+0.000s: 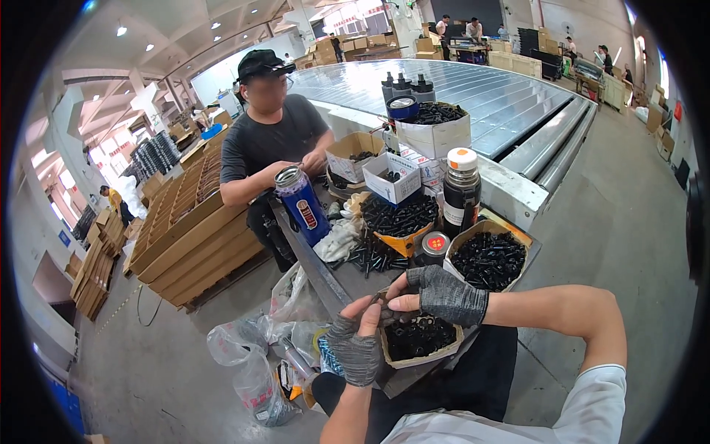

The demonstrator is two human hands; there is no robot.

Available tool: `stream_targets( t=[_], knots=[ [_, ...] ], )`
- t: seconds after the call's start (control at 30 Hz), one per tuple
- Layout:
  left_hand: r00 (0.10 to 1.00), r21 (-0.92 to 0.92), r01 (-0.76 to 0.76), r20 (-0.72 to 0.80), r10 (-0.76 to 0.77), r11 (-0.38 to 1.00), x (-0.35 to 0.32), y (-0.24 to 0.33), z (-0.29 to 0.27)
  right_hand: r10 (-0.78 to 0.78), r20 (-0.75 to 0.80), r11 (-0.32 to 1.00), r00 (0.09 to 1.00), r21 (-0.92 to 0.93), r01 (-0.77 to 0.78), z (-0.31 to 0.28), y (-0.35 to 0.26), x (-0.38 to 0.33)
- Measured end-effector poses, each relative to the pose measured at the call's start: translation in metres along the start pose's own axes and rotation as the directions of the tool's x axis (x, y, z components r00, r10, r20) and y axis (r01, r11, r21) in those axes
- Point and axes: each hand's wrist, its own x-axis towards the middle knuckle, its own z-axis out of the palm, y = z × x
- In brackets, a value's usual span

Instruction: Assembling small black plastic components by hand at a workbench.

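Observation:
Both my hands wear grey fingerless gloves and meet above a cut-down carton [425,362] holding small black rings. My left hand [356,346] is closed, thumb and fingertips pinched at the carton's far left corner. From the right, my right hand [447,294] reaches in with its fingers also pinched, close to the left fingertips. What lies between them is small and dark, mostly hidden by the fingers. Just beyond my right hand stands a carton of short black tubular parts [488,260]. More loose black parts [376,257] lie on the bench in front of a fuller carton [399,244].
A black flask [461,194], a dark lidded jar [433,248] and a blue bottle [305,207] stand on the bench. Across it sits a co-worker [270,126]. Plastic bags [255,370] lie at lower left; a roller conveyor [547,159] extends behind.

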Motion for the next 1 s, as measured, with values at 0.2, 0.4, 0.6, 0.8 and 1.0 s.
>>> stream_targets(
  t=[0.2,0.4,0.6,0.8,1.0],
  knots=[
    [0.999,-0.016,-0.045,-0.016,0.044,0.999,0.0,0.002,-0.001,0.044,0.037,0.998,0.998,0.052,-0.046,0.005,-0.006,0.006],
    [0.969,0.217,-0.211,0.177,0.174,0.953,-0.002,0.01,0.004,-0.153,-0.026,0.938,0.988,-0.32,0.137,-0.011,-0.019,-0.003],
    [0.939,0.291,-0.288,0.272,0.21,0.912,0.003,0.018,-0.002,-0.157,-0.001,0.917,0.988,-0.373,0.145,-0.011,-0.029,-0.001],
    [0.965,0.263,-0.166,0.24,0.102,0.951,0.004,0.015,0.007,-0.141,-0.019,0.936,0.99,-0.329,0.127,-0.01,-0.036,-0.007],
    [0.958,0.196,0.0,0.281,-0.056,0.981,0.008,0.028,-0.002,-0.199,0.019,0.938,0.98,-0.285,0.196,-0.007,-0.022,0.01]
  ],
)
